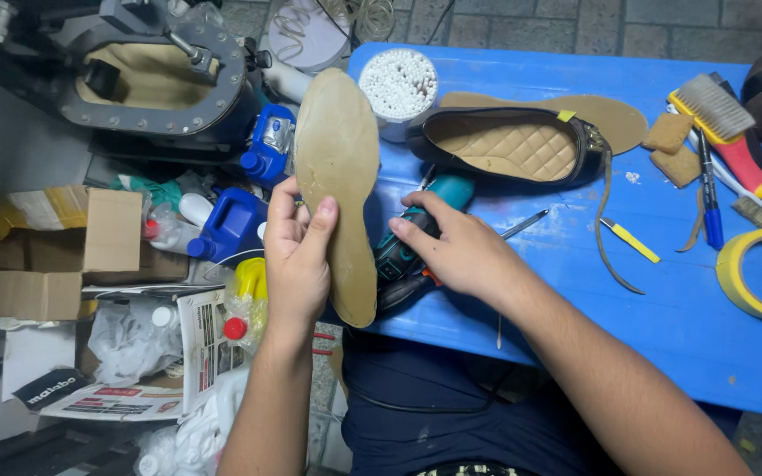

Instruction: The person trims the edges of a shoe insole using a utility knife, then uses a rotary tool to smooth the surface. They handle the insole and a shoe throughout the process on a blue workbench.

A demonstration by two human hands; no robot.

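My left hand [297,251] grips a tan shoe insole [339,167] and holds it upright over the left edge of the blue table [663,300]. My right hand [451,242] rests on a teal and black power tool [416,238] lying on the table, fingers wrapped over its body. Just beyond lies a black flat shoe [509,145] with a quilted tan lining, a second tan insole [615,115] under its far side.
A white cup of small white beads [399,86] stands at the table's far left. At the right lie a brush [723,119], pens, a yellow tape roll [756,273] and another shoe. Left of the table: a grey press machine [156,79], blue bottles, cardboard boxes, papers.
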